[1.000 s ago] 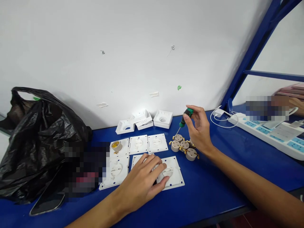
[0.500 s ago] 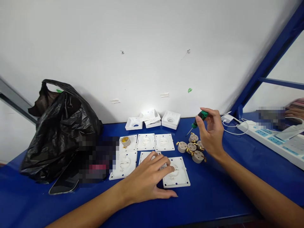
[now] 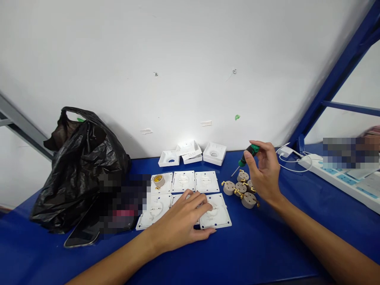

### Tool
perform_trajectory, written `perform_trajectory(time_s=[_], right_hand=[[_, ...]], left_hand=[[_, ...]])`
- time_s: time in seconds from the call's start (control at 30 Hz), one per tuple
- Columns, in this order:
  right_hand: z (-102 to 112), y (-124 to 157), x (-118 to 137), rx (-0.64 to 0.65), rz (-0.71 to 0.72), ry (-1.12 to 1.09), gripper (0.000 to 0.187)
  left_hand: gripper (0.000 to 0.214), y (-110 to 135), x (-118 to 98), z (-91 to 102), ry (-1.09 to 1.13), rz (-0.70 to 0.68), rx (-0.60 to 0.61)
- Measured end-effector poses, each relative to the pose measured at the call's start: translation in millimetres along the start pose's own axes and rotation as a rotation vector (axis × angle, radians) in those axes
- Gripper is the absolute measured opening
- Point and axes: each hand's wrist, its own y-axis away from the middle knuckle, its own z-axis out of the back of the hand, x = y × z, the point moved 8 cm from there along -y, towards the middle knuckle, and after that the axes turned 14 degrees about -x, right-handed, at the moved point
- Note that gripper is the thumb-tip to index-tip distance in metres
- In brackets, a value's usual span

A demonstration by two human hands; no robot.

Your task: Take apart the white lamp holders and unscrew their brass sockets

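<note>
My left hand (image 3: 187, 219) rests palm down over the front row of white square plates, fingers spread and not closed round anything. Its fingertips touch the front right plate (image 3: 219, 218), and it hides most of the middle front plate. In my right hand (image 3: 265, 172) is a screwdriver (image 3: 249, 155) with a green and black handle, its thin shaft pointing down left. Below its tip lie several round beige lamp-holder cores (image 3: 248, 200) with brass tabs. Another lamp-holder core (image 3: 158, 181) sits on the back left plate (image 3: 168, 186), brass ring upward.
White box-shaped covers (image 3: 214, 153) with round holes lean by the wall. A black plastic bag (image 3: 86, 170) and a phone (image 3: 84, 229) lie at left on the blue table (image 3: 252, 253). To the right are a power strip (image 3: 341, 174) and white cables (image 3: 297, 170).
The front right plate has slid left, closer to the plate beside it, with my left hand's fingers on it. The screwdriver stays in my right hand. The view has tilted slightly.
</note>
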Motion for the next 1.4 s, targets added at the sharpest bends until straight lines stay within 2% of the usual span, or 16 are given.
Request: perform_trajectory(time_s=[0.13,0.2,0.3,0.33,0.4,0.47,0.57,0.67,0.73,0.9,0.97,1.07,1.13,1.23,1.4], right_hand=[[-1,1,2,-0.008,0.004,-0.013,0.026],[-1,1,5,-0.017,-0.007,-0.044,0.026],[0,1,13,-0.038,-0.024,-0.103,0.027],[1,1,16,-0.046,-0.023,-0.114,0.027],[1,2,23,-0.057,-0.008,-0.117,0.026],[1,3,28,-0.050,0.016,-0.112,0.026],[-1,5,31,-0.019,0.034,-0.128,0.027],[-3,8,29,-0.004,0.014,-0.139,0.028],[-4,10,28,0.004,-0.009,-0.141,0.028],[-7,15,31,0.046,-0.037,-0.180,0.030],[-8,16,31,0.057,-0.029,-0.179,0.030],[-8,17,28,0.056,-0.013,-0.157,0.030],[-7,17,24,0.047,0.000,-0.139,0.030],[-6,16,19,0.023,0.011,-0.102,0.028],[-1,9,12,-0.037,-0.042,-0.088,0.025]], left_hand=[[0.037,-3,6,7.4,0.038,0.051,0.008],[0.034,-7,16,17.3,0.023,0.079,-0.005],[0.024,-14,49,45.7,-0.205,0.160,-0.094],[0.025,-14,64,57.6,-0.353,0.209,-0.129],[0.030,-11,90,76.0,-0.493,0.286,-0.175],[0.032,-5,111,84.8,-0.586,0.340,-0.173],[0.029,6,129,83.3,-0.648,0.383,-0.119],[0.027,8,134,82.1,-0.665,0.406,-0.099],[0.025,4,131,88.2,-0.670,0.415,-0.120],[0.026,-11,102,108.2,-0.628,0.419,-0.235],[0.025,-15,82,100.9,-0.538,0.388,-0.243],[0.023,-27,45,73.8,-0.237,0.286,-0.244],[0.022,-39,27,53.5,-0.155,0.214,-0.203],[0.021,-59,29,31.6,-0.101,0.262,-0.158],[0.026,-77,63,11.6,-0.102,0.348,-0.107]])
